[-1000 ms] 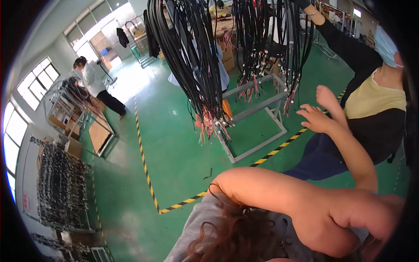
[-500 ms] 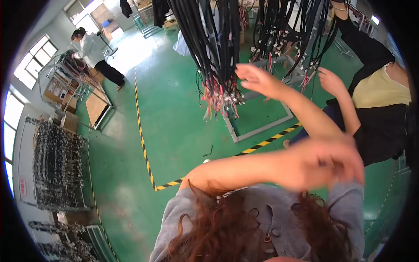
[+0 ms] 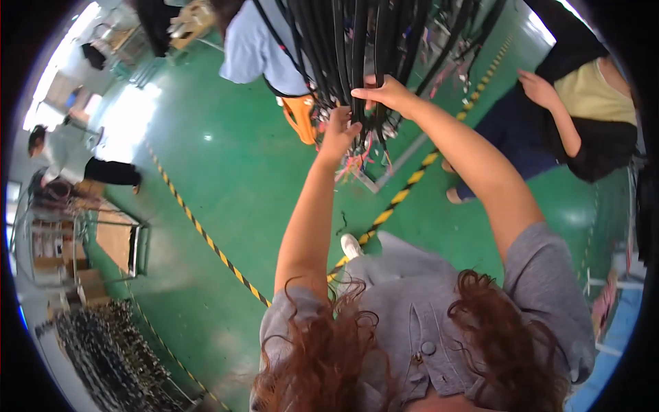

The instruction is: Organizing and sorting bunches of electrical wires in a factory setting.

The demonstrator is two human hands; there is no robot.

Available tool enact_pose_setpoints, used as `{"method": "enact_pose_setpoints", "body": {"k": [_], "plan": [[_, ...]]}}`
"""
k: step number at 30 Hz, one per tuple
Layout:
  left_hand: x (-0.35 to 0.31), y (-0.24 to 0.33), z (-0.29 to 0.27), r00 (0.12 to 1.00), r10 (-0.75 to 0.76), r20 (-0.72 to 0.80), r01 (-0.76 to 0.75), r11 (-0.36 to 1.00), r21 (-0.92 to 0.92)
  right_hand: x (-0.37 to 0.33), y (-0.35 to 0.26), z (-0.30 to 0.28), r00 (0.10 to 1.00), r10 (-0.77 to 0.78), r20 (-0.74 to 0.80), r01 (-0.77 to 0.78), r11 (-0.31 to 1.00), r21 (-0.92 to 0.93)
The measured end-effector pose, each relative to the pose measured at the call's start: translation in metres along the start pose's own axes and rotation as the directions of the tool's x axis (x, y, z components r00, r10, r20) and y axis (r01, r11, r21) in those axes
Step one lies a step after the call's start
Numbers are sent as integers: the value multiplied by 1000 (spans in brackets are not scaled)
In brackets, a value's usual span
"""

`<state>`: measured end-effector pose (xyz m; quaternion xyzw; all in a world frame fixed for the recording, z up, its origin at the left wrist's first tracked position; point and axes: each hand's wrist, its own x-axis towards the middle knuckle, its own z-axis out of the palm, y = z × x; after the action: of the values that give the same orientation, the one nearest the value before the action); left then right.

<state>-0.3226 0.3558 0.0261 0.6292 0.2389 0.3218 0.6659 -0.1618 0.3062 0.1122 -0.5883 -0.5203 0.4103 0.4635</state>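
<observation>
A thick bundle of long black cables (image 3: 358,51) hangs in front of me at the upper middle. Pink, red and white wire ends (image 3: 355,163) show at its bottom. My left hand (image 3: 339,134) is at the left side of the lower bundle, its fingers closed round black cables. Slightly higher and to the right, my right hand (image 3: 391,95) has its thumb and fingers closed on a black cable. Cables partly hide the fingertips of both hands.
Behind the bundle stands a person in a light blue top (image 3: 250,41); another person's hand (image 3: 539,89) is at the right. A metal frame (image 3: 395,168) and yellow-black floor tape (image 3: 415,177) lie below. At the left are a wooden-topped cart (image 3: 113,237) and a rack of dark parts (image 3: 110,347).
My arms, crossed before, have parted and reach forward. Both hands have closed on the cables. My view has shifted, and the person in light blue shows more fully behind the bundle.
</observation>
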Motion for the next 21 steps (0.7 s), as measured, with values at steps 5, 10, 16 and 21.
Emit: {"method": "enact_pose_setpoints", "body": {"k": [5, 10, 16, 21], "plan": [[-32, -48, 18, 901, -71, 428, 102, 994, -49, -83, 85, 3, 996, -79, 49, 88, 971, -220], [-97, -38, 44, 842, -200, 501, 269, 961, -68, -188, 77, 44, 936, 352, 1, -348, 926, 146], [-156, 13, 66, 784, -294, 546, 326, 945, 41, -269, 21, 53, 922, 376, 88, -384, 866, 320], [-187, 63, 75, 826, -334, 453, 373, 928, 4, -303, -9, 65, 948, 291, 127, -315, 821, 476]]}}
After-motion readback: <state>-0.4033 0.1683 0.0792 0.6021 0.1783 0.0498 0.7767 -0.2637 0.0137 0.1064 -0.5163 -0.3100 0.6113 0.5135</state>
